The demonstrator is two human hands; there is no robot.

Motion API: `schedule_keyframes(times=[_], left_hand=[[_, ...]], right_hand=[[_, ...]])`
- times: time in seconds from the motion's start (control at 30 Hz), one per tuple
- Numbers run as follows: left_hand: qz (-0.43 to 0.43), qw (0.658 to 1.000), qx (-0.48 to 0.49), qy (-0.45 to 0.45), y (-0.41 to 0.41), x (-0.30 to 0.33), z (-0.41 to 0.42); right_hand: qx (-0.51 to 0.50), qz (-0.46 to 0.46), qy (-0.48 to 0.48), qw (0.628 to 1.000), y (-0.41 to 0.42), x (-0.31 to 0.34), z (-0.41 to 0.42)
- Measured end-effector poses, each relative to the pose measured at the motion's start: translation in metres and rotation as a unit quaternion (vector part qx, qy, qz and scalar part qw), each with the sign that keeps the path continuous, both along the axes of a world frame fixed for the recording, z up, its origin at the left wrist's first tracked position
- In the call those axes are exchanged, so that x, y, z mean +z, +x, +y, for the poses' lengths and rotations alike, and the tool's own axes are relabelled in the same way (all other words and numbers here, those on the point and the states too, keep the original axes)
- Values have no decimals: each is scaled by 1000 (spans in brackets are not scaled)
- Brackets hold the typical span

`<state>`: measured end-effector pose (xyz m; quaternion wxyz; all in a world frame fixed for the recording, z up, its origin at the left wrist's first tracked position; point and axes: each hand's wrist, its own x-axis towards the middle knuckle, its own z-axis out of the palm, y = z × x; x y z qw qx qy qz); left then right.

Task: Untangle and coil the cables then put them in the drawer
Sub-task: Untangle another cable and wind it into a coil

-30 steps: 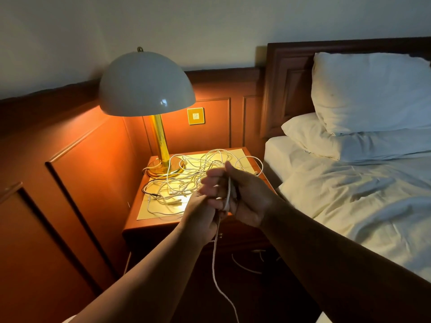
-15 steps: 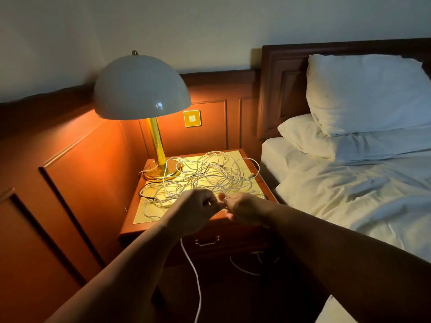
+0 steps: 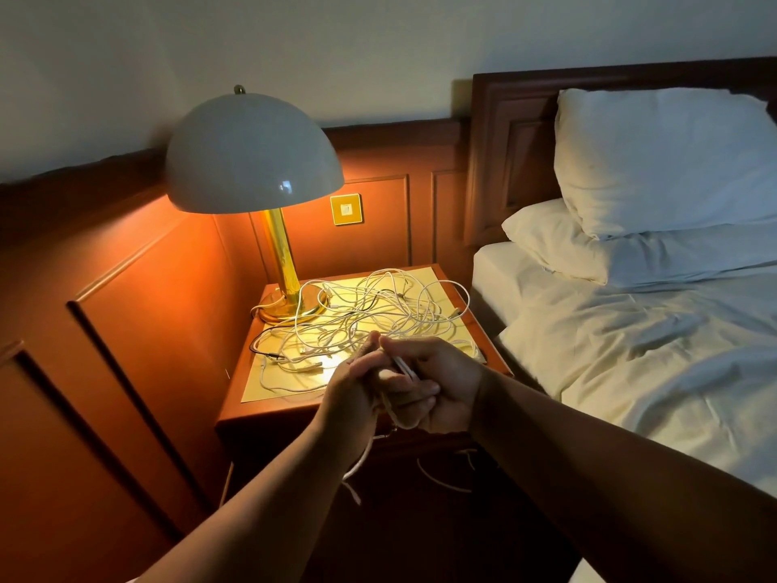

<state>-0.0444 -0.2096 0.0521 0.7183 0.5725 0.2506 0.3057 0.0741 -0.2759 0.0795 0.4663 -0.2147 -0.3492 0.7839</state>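
Observation:
A tangle of white cables (image 3: 370,313), with one dark cable among them, lies spread over the wooden nightstand (image 3: 273,408). In front of it my left hand (image 3: 353,393) and my right hand (image 3: 437,385) are pressed together, both closed on one white cable (image 3: 403,368). Loops of it cross my right palm. A loose end (image 3: 355,469) hangs below my left wrist. The drawer front (image 3: 420,446) is shut and mostly hidden behind my hands.
A brass lamp (image 3: 286,263) with a white dome shade stands lit at the nightstand's back left. A bed (image 3: 651,351) with white sheets and two pillows is close on the right. Wood panelling runs along the left wall. More white cable (image 3: 445,477) lies on the dark floor below.
My hands have come together and risen slightly. The cable is now looped across my right palm, and its hanging end is much shorter than before.

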Motion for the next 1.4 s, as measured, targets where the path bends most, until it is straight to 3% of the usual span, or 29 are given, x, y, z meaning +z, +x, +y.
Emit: schedule_keyframes(times=[0.13, 0.2, 0.27, 0.33, 0.4, 0.5, 0.53, 0.57, 0.63, 0.67, 0.73, 0.83, 0.93, 1.03, 1.13, 1.23, 1.3, 1.4], left_hand=[[4, 997, 1, -79, 8, -1, -5], [38, 993, 10, -108, 10, -1, -8], [79, 993, -21, -84, 11, -2, -9], [101, 992, -54, -61, 9, 0, -8], [134, 987, -90, -25, 6, 0, -4], [212, 967, -127, 69, 3, 2, 1], [245, 953, -124, 129, 2, 3, 4], [281, 929, -115, 210, 2, 4, 9], [338, 859, -107, 371, -1, 6, 19], [348, 832, -109, 417, -2, 7, 24], [345, 812, -102, 459, -7, 9, 30], [298, 828, -77, 468, -13, 10, 35], [228, 871, -96, 425, -19, 11, 33], [177, 898, -111, 388, -21, 16, 20], [141, 911, -73, 380, -18, 15, 11], [129, 922, -51, 361, -15, 13, 11], [112, 946, -49, 299, -13, 10, 13], [99, 963, -24, 251, -10, 4, 17]], right_hand=[[-91, 27, 11, 995, -7, 6, 0], [-191, 26, 19, 981, -10, 13, 3], [-298, -48, 53, 952, -7, 17, 8], [-348, -196, 118, 909, -3, 17, 12], [-379, -397, 182, 816, 2, 14, 12], [-355, -703, 283, 548, 16, 4, 14], [-301, -770, 279, 488, 19, 1, 15], [-248, -814, 242, 467, 20, -1, 15], [-198, -825, 135, 512, 15, -3, 13], [-194, -802, 84, 559, 11, -2, 11], [-184, -726, -25, 662, 3, 0, 9], [-96, -539, -144, 824, 9, 0, 0], [-26, -374, -128, 918, 20, 3, -7], [-1, -287, -91, 954, 21, 7, -9], [-4, -248, -66, 966, 19, 7, -10], [-35, -233, -70, 969, 17, 6, -10], [-60, -229, -72, 969, 14, 7, -10], [-122, -274, -83, 950, 7, 8, -6]])
